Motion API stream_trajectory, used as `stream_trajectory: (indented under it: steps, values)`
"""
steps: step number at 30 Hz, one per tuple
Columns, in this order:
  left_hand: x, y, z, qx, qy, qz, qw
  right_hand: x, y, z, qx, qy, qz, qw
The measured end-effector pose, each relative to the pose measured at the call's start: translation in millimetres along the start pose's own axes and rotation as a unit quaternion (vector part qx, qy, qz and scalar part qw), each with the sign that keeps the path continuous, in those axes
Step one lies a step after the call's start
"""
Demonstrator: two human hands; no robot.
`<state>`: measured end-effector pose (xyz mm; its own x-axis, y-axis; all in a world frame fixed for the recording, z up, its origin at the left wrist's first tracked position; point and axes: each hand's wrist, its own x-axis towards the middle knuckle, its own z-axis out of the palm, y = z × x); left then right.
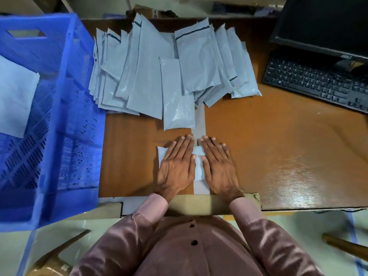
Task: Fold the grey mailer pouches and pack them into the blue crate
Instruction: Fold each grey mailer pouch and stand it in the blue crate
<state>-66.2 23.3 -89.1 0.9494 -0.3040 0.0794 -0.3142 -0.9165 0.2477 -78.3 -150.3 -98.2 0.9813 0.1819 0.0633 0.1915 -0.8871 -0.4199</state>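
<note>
A folded grey mailer pouch [198, 166] lies on the brown table near its front edge. My left hand [177, 162] and my right hand [218, 164] press flat on it side by side, fingers straight, covering most of it. A spread pile of several unfolded grey pouches [151, 72] lies further back. One single pouch [177, 100] sits closest to my hands. The blue crate [65, 120] stands at the left, with pale grey pouch material [16, 96] inside it.
A black keyboard [316, 80] and a monitor [326, 22] occupy the back right. A grey tape strip [200, 120] runs down the table's middle. Bare brown tabletop [278, 148] lies right of my hands. Wooden furniture parts show below the table edge.
</note>
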Motion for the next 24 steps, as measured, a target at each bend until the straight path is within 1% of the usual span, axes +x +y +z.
stream_trajectory:
  steps: [3,10,15,18,20,22,23,24]
  values:
    - [1.2,0.7,1.1,0.002,-0.001,-0.004,1.0,0.6,0.3,-1.6,0.001,-0.009,0.0,1.0]
    - [2.8,-0.9,2.2,0.004,-0.031,-0.008,0.999,3.0,-1.6,-2.6,-0.002,-0.025,-0.002,1.0]
    - [4.4,-0.9,-2.7,-0.014,-0.04,-0.005,0.999,3.6,-1.4,-4.7,-0.001,-0.033,-0.003,0.999]
    - [3.5,-1.5,-7.6,-0.05,-0.035,-0.003,0.998,2.0,-2.0,-7.1,0.008,-0.03,-0.002,1.0]
    - [2.7,-4.2,-11.5,-0.088,-0.035,-0.008,0.995,1.1,-1.5,-9.5,0.035,-0.034,0.0,0.999]
    - [4.1,-10.7,-20.8,-0.159,-0.046,-0.019,0.986,3.4,0.8,-16.2,0.08,-0.056,0.009,0.995]
    - [3.4,-16.1,-26.2,-0.179,-0.055,-0.016,0.982,4.9,2.6,-20.7,0.091,-0.071,0.008,0.993]
    - [2.5,-21.8,-33.1,-0.169,-0.067,-0.007,0.983,6.4,3.5,-25.7,0.084,-0.086,0.001,0.993]
